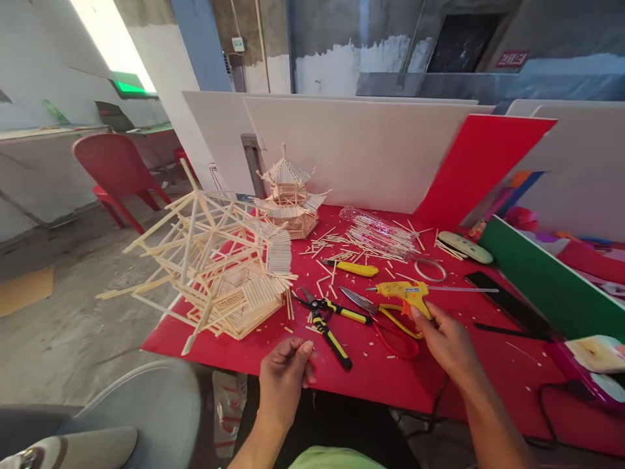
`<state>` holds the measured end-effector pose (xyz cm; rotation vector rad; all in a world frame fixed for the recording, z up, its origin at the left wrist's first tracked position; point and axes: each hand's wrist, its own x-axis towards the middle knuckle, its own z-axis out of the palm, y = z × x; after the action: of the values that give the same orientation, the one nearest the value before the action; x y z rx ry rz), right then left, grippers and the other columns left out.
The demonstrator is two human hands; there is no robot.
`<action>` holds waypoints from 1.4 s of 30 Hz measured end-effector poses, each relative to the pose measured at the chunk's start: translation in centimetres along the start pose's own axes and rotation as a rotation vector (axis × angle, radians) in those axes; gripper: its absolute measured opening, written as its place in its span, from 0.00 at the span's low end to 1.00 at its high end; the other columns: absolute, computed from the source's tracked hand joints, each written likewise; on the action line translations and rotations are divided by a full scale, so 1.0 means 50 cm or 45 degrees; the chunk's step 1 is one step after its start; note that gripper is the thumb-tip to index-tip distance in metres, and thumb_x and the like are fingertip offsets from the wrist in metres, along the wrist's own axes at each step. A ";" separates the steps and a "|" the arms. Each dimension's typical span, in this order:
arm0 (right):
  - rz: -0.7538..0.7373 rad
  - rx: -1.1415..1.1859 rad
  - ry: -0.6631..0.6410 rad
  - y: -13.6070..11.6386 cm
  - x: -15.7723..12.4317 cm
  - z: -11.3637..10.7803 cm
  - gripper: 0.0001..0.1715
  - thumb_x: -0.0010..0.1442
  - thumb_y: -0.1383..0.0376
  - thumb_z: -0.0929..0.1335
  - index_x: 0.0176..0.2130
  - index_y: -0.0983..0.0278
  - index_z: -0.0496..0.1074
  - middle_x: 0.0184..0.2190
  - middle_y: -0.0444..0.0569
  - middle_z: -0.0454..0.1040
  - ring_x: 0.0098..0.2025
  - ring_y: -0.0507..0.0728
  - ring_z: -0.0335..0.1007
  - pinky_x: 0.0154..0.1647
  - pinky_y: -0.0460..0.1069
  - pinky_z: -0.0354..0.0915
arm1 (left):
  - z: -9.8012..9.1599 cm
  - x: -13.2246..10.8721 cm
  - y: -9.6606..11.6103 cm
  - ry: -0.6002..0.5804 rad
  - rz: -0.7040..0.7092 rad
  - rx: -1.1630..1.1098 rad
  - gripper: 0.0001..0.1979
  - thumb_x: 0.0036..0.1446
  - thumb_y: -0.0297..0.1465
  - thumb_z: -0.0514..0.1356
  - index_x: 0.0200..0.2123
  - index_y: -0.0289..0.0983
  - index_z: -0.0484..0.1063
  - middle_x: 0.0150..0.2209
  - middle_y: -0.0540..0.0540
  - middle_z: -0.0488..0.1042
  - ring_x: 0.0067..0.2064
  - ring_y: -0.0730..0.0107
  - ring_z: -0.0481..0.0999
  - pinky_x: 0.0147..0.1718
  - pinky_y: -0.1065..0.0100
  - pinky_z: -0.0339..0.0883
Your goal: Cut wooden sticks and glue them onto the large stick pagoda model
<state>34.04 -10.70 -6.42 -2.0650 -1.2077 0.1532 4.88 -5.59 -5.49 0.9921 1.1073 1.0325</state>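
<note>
Parts hiding under the hands and running off the edge

The right hand is covering the grip of the yellow plastic glue gun, so its hold is not showing. The left hand is curling its fingers over whatever they are pinching, and the pink tray is running off the right edge.

A red chair stands on the concrete floor left of the red table, with white boards behind it, under a patchy grey wall.
</note>
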 end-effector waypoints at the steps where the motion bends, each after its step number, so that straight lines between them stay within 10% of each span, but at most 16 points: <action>1: 0.003 -0.015 0.006 0.012 0.005 0.003 0.29 0.62 0.46 0.63 0.43 0.66 0.77 0.29 0.52 0.81 0.30 0.60 0.76 0.27 0.49 0.67 | 0.009 0.003 -0.002 -0.013 0.005 0.013 0.19 0.49 0.45 0.69 0.23 0.34 0.75 0.13 0.49 0.69 0.15 0.78 0.64 0.16 0.77 0.56; 8: 0.067 -0.194 0.060 0.049 0.057 0.048 0.28 0.64 0.51 0.60 0.37 0.69 0.77 0.23 0.52 0.75 0.24 0.58 0.70 0.24 0.48 0.60 | 0.037 0.007 -0.004 0.064 0.004 0.028 0.16 0.45 0.41 0.72 0.29 0.35 0.76 0.17 0.52 0.70 0.17 0.77 0.66 0.16 0.77 0.57; 15: -0.041 -0.356 0.120 -0.010 0.057 0.027 0.26 0.63 0.57 0.61 0.49 0.72 0.74 0.47 0.70 0.73 0.49 0.71 0.68 0.46 0.62 0.62 | 0.007 0.025 -0.003 0.138 0.038 0.080 0.20 0.55 0.46 0.64 0.23 0.35 0.71 0.16 0.52 0.68 0.18 0.78 0.64 0.18 0.76 0.58; 21: -0.344 -0.200 -0.434 -0.182 0.063 0.106 0.13 0.65 0.59 0.64 0.44 0.56 0.76 0.40 0.45 0.80 0.39 0.56 0.76 0.40 0.47 0.67 | 0.000 0.037 -0.008 0.191 0.069 -0.041 0.17 0.48 0.40 0.70 0.23 0.37 0.68 0.21 0.54 0.69 0.18 0.80 0.64 0.16 0.77 0.57; 31: -0.201 -0.236 -0.861 -0.297 0.173 0.282 0.18 0.66 0.58 0.68 0.53 0.63 0.70 0.52 0.52 0.71 0.49 0.59 0.72 0.49 0.58 0.71 | -0.048 0.043 -0.013 0.259 -0.061 -0.084 0.17 0.45 0.41 0.71 0.29 0.36 0.71 0.18 0.54 0.69 0.17 0.79 0.65 0.16 0.78 0.58; 42: -0.124 0.693 -1.035 -0.251 0.121 0.190 0.23 0.59 0.48 0.68 0.38 0.65 0.78 0.29 0.46 0.78 0.30 0.53 0.71 0.33 0.47 0.67 | 0.000 0.059 0.023 0.094 -0.089 -0.090 0.20 0.50 0.46 0.68 0.34 0.33 0.76 0.15 0.52 0.69 0.16 0.79 0.65 0.15 0.77 0.57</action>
<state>24.33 2.83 -3.83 -1.4694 -1.4962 1.2204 5.09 -2.46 -4.99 0.8593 1.1503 1.0511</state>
